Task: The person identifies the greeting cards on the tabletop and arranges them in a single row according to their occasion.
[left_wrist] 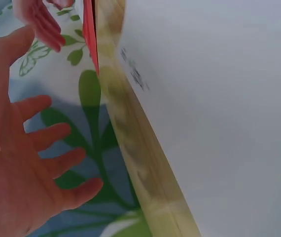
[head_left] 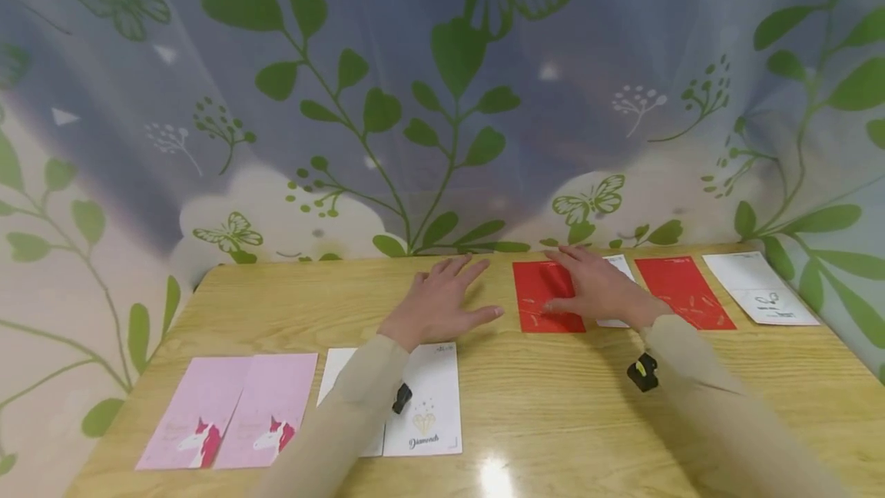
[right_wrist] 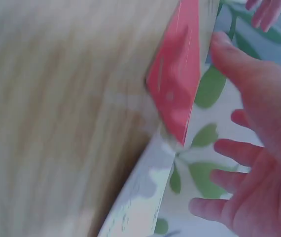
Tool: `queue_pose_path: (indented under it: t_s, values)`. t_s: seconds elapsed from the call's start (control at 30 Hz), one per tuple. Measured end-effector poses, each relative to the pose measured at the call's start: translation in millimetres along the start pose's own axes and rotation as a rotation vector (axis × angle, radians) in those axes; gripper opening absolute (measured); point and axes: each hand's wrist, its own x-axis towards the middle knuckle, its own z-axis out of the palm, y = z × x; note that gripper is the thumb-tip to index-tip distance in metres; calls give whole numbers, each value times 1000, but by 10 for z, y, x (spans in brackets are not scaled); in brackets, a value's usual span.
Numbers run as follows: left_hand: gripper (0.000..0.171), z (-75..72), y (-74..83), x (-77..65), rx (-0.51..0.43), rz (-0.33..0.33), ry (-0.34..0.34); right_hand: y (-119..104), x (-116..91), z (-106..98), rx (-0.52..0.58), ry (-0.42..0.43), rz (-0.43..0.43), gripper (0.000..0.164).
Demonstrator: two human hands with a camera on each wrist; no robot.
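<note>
Red card (head_left: 542, 294): lies flat at the far side of the wooden table (head_left: 553, 406), a bit right of the middle.
Right hand (head_left: 598, 287): rests flat on the red card, fingers straight and spread, gripping nothing.
Left hand (head_left: 442, 298): just left of the red card, fingers spread wide, holding nothing.
White card under the hand (head_left: 618, 267): peeks out right of the right hand.
Second red card (head_left: 684, 292): farther right.
White card with writing (head_left: 760, 287): far right.
Pink unicorn cards (head_left: 231, 410): near left.
Diamonds card (head_left: 429, 406): near, by the left sleeve.
</note>
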Motion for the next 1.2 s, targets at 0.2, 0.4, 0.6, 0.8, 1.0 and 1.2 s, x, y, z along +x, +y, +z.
queue_pose_path:
  t_s: [0.2,0.4,0.6,0.8,1.0,1.2]
  values:
    - [84,42,108,257,-7,-16,-63,188,110,-46,-41,-82,-46,101]
    - [86,98,186,455,-19,-54,-147,206,211,-29,-90,-174,-27,108]
    - [86,142,206,522,64,-51,-176,85,221,-3,-85,-238,-13,106]
    - [81,138,215,515,59,-61,-188,53,157,62,-11,-208,23,106]
    - [87,132,226,508,35,-70,-194,-12,39,100,5,-131,20,103]
    - [73,144,206,543,-111,-53,-134,-60,-36,100,39,-51,-11,96]
